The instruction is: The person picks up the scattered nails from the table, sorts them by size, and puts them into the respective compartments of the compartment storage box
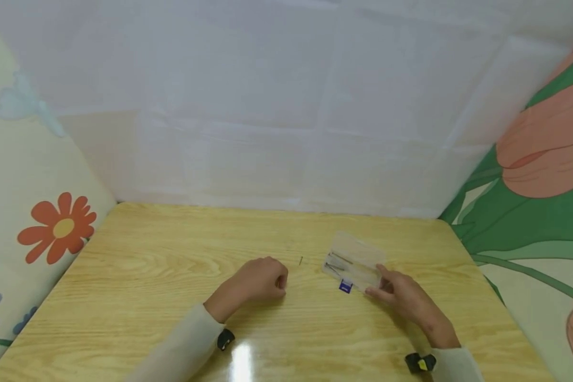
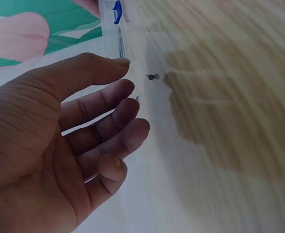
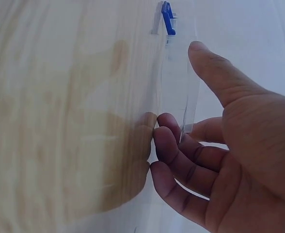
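Observation:
A clear plastic box (image 1: 358, 270) with a blue latch (image 1: 346, 286) lies on the table, several thin metal pieces (image 1: 336, 263) inside it. At the box's right end my right hand (image 1: 403, 297) holds it, thumb on the near side and fingers at the far side. My left hand (image 1: 258, 278) is near the table, left of the box, fingers loosely bent and nothing between them. A small thin metal piece, like a nail or screw (image 1: 301, 260), lies between the left hand and the box. Its dark end (image 2: 151, 77) shows beyond the fingertips in the left wrist view.
The wood-grain table (image 1: 172, 239) is glossy and reflects light near its front. White sheeting (image 1: 267, 132) hangs behind it. Panels printed with flowers stand on the left (image 1: 62, 228) and right (image 1: 544, 159).

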A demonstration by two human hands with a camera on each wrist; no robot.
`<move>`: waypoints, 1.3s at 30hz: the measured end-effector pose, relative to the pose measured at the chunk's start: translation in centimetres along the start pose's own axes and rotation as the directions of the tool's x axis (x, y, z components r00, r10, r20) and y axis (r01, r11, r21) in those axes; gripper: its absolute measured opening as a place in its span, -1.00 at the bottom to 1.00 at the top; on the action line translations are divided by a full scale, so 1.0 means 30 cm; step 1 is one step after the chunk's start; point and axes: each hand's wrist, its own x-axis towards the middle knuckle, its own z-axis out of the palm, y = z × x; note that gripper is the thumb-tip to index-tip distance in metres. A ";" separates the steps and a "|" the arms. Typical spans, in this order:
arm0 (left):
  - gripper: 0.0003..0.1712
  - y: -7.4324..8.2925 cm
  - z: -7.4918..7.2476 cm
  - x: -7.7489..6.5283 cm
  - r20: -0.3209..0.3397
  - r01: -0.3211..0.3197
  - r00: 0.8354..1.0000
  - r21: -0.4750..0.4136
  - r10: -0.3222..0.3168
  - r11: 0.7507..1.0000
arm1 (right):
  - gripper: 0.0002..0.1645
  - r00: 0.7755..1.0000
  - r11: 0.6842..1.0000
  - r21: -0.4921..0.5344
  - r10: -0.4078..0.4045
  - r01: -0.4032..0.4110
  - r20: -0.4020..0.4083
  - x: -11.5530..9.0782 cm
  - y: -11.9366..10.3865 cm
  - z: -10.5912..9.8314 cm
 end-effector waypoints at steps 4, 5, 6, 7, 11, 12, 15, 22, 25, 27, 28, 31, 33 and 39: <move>-0.74 -0.005 -0.001 -0.017 0.009 0.030 1.000 0.005 -0.030 1.000 | 0.03 1.000 1.000 0.007 -0.001 0.001 0.000 -0.002 -0.002 -0.001; -0.72 -0.004 -0.002 -0.023 0.011 0.033 0.999 0.002 -0.033 0.999 | 0.03 1.000 1.000 0.009 0.000 0.000 -0.001 -0.003 -0.003 -0.001; -0.70 -0.004 -0.003 -0.027 0.014 0.036 0.999 0.004 -0.036 0.999 | 0.03 1.000 1.000 0.010 0.003 -0.003 0.000 -0.004 -0.005 -0.001; -0.69 -0.004 -0.003 -0.030 0.016 0.036 0.999 0.005 -0.036 0.999 | 0.03 1.000 1.000 0.011 0.005 -0.005 0.000 -0.005 -0.006 0.000; -0.64 -0.006 -0.003 -0.043 0.007 0.024 1.000 0.006 -0.024 1.000 | 0.02 1.000 1.000 0.008 0.009 -0.009 -0.001 -0.006 -0.011 0.003; -0.64 -0.007 -0.004 -0.044 0.004 0.021 1.000 0.006 -0.021 1.000 | 0.01 1.000 1.000 0.008 0.009 -0.009 -0.003 -0.005 -0.011 0.003; -0.63 -0.009 -0.004 -0.046 -0.003 0.015 1.000 0.004 -0.015 1.000 | 0.00 1.000 1.000 -0.001 0.006 -0.007 -0.006 -0.004 -0.012 0.003; -0.63 -0.015 0.004 -0.045 -0.013 0.012 1.000 0.016 -0.012 1.000 | 0.00 1.000 1.000 -0.006 0.006 -0.006 -0.003 -0.003 -0.013 0.000; -0.63 -0.015 0.006 -0.047 -0.014 0.016 1.000 0.009 -0.016 1.000 | 0.00 1.000 1.000 0.006 0.006 -0.006 0.009 -0.003 -0.012 -0.002; -0.63 -0.016 0.007 -0.048 -0.016 0.020 1.000 0.005 -0.020 1.000 | 0.00 1.000 1.000 0.012 0.007 -0.008 0.013 -0.003 -0.011 -0.003; -0.63 -0.016 0.007 -0.048 -0.017 0.019 1.000 0.006 -0.019 1.000 | 0.00 1.000 1.000 0.012 0.008 -0.008 0.013 -0.003 -0.010 -0.003; -0.63 -0.017 0.007 -0.047 -0.016 0.020 1.000 0.004 -0.020 1.000 | 0.00 1.000 1.000 0.010 0.006 -0.006 0.008 -0.002 -0.009 -0.002; -0.63 -0.018 0.007 -0.046 -0.014 0.019 1.000 0.000 -0.019 1.000 | 0.00 1.000 1.000 0.010 0.004 -0.005 0.006 -0.002 -0.008 -0.001; -0.60 -0.020 0.006 -0.044 -0.007 0.013 1.000 -0.016 -0.013 1.000 | 0.00 1.000 1.000 0.013 0.006 -0.006 0.009 -0.003 -0.009 0.000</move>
